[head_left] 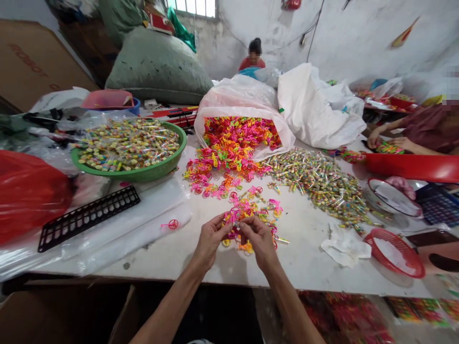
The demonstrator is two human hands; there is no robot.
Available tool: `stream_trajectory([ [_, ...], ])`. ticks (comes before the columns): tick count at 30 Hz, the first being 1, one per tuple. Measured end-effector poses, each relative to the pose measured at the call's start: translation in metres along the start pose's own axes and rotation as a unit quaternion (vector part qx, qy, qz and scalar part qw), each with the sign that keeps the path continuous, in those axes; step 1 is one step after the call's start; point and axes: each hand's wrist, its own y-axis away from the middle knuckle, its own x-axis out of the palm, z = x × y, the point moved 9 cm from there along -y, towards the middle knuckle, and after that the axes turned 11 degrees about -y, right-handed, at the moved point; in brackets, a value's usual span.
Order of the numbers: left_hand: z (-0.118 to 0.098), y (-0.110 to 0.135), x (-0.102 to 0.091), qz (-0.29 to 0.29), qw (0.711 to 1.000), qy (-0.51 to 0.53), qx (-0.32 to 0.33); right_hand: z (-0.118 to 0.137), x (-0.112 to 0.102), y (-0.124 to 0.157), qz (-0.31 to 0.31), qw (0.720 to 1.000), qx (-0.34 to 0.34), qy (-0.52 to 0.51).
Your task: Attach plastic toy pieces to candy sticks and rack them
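My left hand (pixel 212 237) and my right hand (pixel 261 238) meet over the near middle of the white table (pixel 168 260). The left thumb and fingers pinch a small pink plastic toy piece (pixel 234 213). Right beside it, my right fingers are closed together at the same spot; what lies between them is too small to make out. Under and around both hands lies a small pile of colourful plastic toy pieces (pixel 275 205), mixed with a few thin candy-filled tubes (pixel 283 241). Beyond, a larger heap of such pieces (pixel 229 160) spills from a white sack (pixel 247 98).
Candy-filled tubes (pixel 319 184) are heaped at right. A green basin (pixel 143 175) of tubes stands at left, near a black slotted rack (pixel 89 217) and plastic sheeting (pixel 118 243). A red basket (pixel 394 253) sits at right. A co-worker's hands (pixel 389 138) work beside a red tray (pixel 412 167).
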Motion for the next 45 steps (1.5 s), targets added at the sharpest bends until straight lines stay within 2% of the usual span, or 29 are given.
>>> stream_trajectory([
  [2,-0.004,0.002,0.0,0.025,0.999,-0.003,-0.027,-0.002,-0.001,-0.003,0.034,0.996,0.048,-0.074],
  [4,-0.01,0.003,-0.007,0.037,0.997,-0.057,-0.032,-0.003,-0.003,-0.004,0.055,0.985,0.088,-0.141],
  [6,-0.019,0.001,-0.018,0.027,0.983,-0.181,0.011,-0.004,-0.006,-0.004,0.059,0.976,0.105,-0.181],
  [9,-0.035,-0.003,-0.022,-0.002,0.928,-0.35,0.126,-0.01,-0.003,-0.003,0.063,0.969,0.123,-0.205],
  [10,-0.038,-0.003,-0.018,0.003,0.915,-0.37,0.162,-0.013,-0.001,-0.002,0.066,0.968,0.129,-0.207],
  [12,-0.036,-0.003,-0.007,0.043,0.913,-0.354,0.198,-0.019,0.004,-0.001,0.073,0.966,0.136,-0.207],
  [14,-0.027,-0.003,0.003,0.087,0.924,-0.322,0.187,-0.021,0.005,0.0,0.075,0.968,0.13,-0.199],
  [16,-0.025,-0.001,0.004,0.076,0.924,-0.326,0.186,-0.017,0.003,0.002,0.069,0.976,0.108,-0.177],
  [18,-0.037,0.005,-0.002,0.01,0.895,-0.377,0.238,-0.01,0.001,0.005,0.071,0.983,0.086,-0.143],
  [21,-0.062,0.021,-0.007,-0.067,0.817,-0.464,0.335,-0.005,-0.001,0.01,0.087,0.987,0.082,-0.104],
  [23,-0.071,0.027,-0.006,-0.073,0.784,-0.498,0.364,-0.007,-0.003,0.013,0.093,0.985,0.098,-0.105],
  [25,-0.077,0.03,-0.004,-0.058,0.773,-0.508,0.376,-0.012,-0.005,0.015,0.101,0.981,0.12,-0.117],
  [28,-0.079,0.032,-0.003,-0.038,0.784,-0.494,0.375,-0.014,-0.006,0.017,0.119,0.977,0.131,-0.118],
  [31,-0.079,0.033,-0.009,-0.043,0.82,-0.449,0.353,-0.003,-0.006,0.019,0.126,0.984,0.095,-0.08],
  [33,-0.079,0.034,-0.012,-0.047,0.834,-0.431,0.342,0.007,-0.007,0.02,0.12,0.99,0.064,-0.024],
  [35,-0.077,0.033,-0.013,-0.05,0.834,-0.439,0.331,0.017,-0.009,0.019,0.108,0.992,0.039,0.053],
  [37,-0.073,0.028,-0.017,-0.069,0.848,-0.43,0.303,0.025,-0.015,0.014,0.076,0.989,0.01,0.125],
  [38,-0.069,0.023,-0.021,-0.084,0.869,-0.404,0.274,0.029,-0.02,0.01,0.051,0.988,-0.003,0.146],
  [40,-0.052,0.012,-0.031,-0.098,0.929,-0.309,0.181,0.032,-0.033,0.001,-0.008,0.989,-0.018,0.148],
  [42,-0.028,0.002,-0.032,-0.075,0.976,-0.194,0.064,0.029,-0.045,-0.01,-0.044,0.992,-0.009,0.12],
  [45,-0.004,-0.006,-0.026,-0.031,0.996,-0.054,-0.07,0.026,-0.06,-0.027,-0.042,0.99,-0.012,0.136],
])
